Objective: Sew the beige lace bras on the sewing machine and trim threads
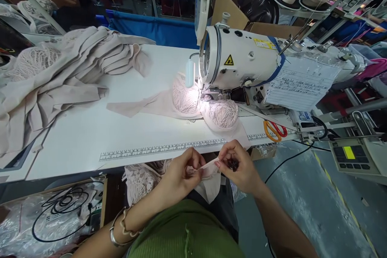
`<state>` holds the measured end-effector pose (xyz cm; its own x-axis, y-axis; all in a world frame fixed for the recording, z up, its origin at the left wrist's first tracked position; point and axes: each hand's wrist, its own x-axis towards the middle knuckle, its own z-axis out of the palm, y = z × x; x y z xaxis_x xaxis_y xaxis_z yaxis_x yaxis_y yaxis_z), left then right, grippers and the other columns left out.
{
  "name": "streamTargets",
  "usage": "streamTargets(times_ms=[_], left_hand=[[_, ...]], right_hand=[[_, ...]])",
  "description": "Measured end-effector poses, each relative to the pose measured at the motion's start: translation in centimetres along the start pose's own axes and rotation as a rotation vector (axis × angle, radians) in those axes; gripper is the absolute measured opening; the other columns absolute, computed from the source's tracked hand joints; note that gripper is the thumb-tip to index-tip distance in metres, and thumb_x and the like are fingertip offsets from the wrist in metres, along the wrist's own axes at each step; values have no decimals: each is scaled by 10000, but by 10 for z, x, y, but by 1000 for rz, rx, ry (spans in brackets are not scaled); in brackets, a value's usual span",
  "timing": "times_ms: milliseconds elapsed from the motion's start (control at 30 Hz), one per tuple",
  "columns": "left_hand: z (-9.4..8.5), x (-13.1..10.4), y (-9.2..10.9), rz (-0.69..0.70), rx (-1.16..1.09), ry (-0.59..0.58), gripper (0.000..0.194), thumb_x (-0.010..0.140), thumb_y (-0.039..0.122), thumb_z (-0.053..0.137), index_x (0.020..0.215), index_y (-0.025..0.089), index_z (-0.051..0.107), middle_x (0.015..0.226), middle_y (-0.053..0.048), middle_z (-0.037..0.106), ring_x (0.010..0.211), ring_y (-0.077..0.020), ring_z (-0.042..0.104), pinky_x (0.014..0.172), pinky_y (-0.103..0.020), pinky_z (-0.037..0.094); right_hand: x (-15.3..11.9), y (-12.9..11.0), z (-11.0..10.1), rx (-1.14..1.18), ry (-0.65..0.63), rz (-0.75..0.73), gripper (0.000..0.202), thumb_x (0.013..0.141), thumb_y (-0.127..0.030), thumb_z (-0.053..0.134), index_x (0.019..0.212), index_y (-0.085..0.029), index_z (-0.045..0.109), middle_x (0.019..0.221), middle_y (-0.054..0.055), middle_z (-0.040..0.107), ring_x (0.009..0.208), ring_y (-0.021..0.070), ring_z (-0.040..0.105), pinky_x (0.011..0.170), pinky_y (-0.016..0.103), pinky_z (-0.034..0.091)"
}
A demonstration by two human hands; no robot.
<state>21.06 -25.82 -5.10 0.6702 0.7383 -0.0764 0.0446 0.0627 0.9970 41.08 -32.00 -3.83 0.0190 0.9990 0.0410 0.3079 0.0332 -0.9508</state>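
My left hand (185, 171) pinches the edge of a pale pink bra (208, 172) over my lap, just in front of the table edge. My right hand (237, 165) grips the same edge a little to the right, so a short strip is stretched between the two. Lace fabric (140, 183) hangs beside my left wrist. Another bra, with two lace cups (222, 113), lies under the lit needle area of the sewing machine (242, 54). Its pale wing (151, 102) extends left across the white table (81, 135).
A heap of pale bras (57, 76) covers the table's left side. Orange-handled scissors (271, 131) lie at the right near a printed ruler (163, 149). A written sheet (299, 82) hangs on the machine. Below left stands a box with plastic bags (57, 217) and a black cable.
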Motion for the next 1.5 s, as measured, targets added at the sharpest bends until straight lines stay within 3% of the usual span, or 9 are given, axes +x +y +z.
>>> streamTargets(times_ms=[133, 300, 400, 533, 667, 967, 1200, 1367, 1500], left_hand=[[8, 6, 0, -23, 162, 0, 206, 847, 345, 696, 992, 208, 645, 940, -40, 748, 778, -167, 610, 714, -261, 463], [11, 12, -4, -20, 253, 70, 257, 899, 362, 627, 726, 213, 746, 712, -9, 753, 643, -157, 555, 742, -302, 417], [11, 15, -5, -45, 181, 74, 252, 880, 379, 646, 755, 210, 785, 746, -18, 771, 644, -155, 551, 725, -295, 415], [10, 17, -7, -116, 22, 28, 311, 859, 428, 653, 786, 168, 808, 646, -41, 711, 567, -137, 492, 567, -253, 364], [9, 18, -8, -95, -35, -11, 323, 865, 414, 645, 770, 153, 809, 634, -50, 685, 541, -119, 462, 514, -228, 331], [7, 19, -4, -57, 44, 13, 287, 825, 346, 611, 673, 161, 771, 622, -36, 693, 593, -134, 534, 582, -227, 402], [7, 17, -5, -96, 132, 35, 285, 856, 378, 623, 735, 182, 790, 703, -38, 742, 647, -152, 583, 611, -240, 419], [5, 17, -4, -80, 104, 74, 290, 859, 410, 661, 772, 178, 812, 653, -53, 725, 609, -162, 588, 573, -245, 443], [4, 17, -5, -110, 28, 103, 351, 849, 478, 687, 796, 154, 811, 603, -53, 675, 561, -146, 542, 472, -218, 382]], right_hand=[[0, -3, 4, -5, -49, -6, 185, 882, -174, 655, 959, -249, 504, 748, -59, 561, 614, 94, 530, 548, 194, 395], [-1, 0, 1, -108, -39, -3, 109, 963, -308, 611, 896, -226, 584, 703, -34, 569, 577, 106, 506, 542, 224, 391], [-2, 3, -5, -131, 18, 29, 388, 1049, -467, 429, 798, -215, 585, 616, -31, 531, 503, 108, 470, 522, 247, 372], [-1, 4, -10, -173, -42, 69, 492, 1000, -659, 401, 820, -221, 535, 597, -51, 482, 512, 118, 437, 532, 259, 342], [2, 5, -9, -134, -157, 124, 477, 1037, -588, 369, 904, -205, 622, 783, 15, 602, 705, 157, 552, 644, 275, 404], [4, 6, 4, 168, -182, 193, 284, 958, -492, 620, 988, -216, 564, 758, -17, 605, 658, 125, 535, 603, 243, 414], [3, 12, 11, 117, -85, 197, 299, 964, -515, 596, 963, -221, 548, 622, -67, 484, 553, 109, 431, 517, 232, 325], [-2, 16, -1, 98, 36, 100, 454, 942, -672, 525, 928, -222, 584, 622, -67, 425, 514, 104, 360, 492, 239, 303], [-15, 25, -10, -84, -141, 22, 408, 962, -561, 579, 804, -199, 685, 597, -20, 579, 471, 103, 416, 470, 247, 298]])
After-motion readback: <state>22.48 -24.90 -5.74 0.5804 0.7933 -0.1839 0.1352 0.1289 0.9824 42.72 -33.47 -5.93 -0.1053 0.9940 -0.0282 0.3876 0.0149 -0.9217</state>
